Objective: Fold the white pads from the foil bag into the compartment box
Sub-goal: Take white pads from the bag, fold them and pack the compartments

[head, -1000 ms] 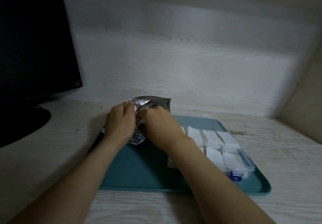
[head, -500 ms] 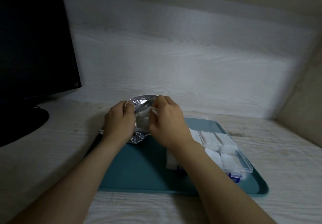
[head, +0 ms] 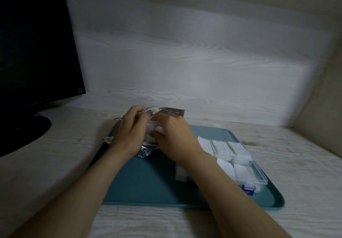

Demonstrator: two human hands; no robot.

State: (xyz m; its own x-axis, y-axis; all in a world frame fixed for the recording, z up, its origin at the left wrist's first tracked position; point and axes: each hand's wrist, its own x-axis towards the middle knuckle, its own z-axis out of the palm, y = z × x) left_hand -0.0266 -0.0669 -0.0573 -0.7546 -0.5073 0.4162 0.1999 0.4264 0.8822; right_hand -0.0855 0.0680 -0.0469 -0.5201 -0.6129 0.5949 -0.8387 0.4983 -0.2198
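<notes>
A crinkled silver foil bag [head: 171,112] stands at the far left of the teal tray [head: 148,182]. My left hand [head: 129,132] grips the bag's open mouth and left side. My right hand [head: 174,136] reaches into the opening and pinches a white pad [head: 153,132] showing between both hands. The clear compartment box [head: 259,171] lies on the tray's right half, several of its cells filled with folded white pads [head: 240,156]. My right forearm hides the box's left part.
A black monitor [head: 35,48] on its round base [head: 24,134] stands at the left on the pale wood desk. A wood-grain wall rises just behind the tray, and a beige side wall closes the right. Blue latches [head: 249,189] mark the box's near edge.
My right hand went from inside the bag up to its mouth, then dipped back toward the opening with a white pad between the fingers. The left hand kept holding the bag.
</notes>
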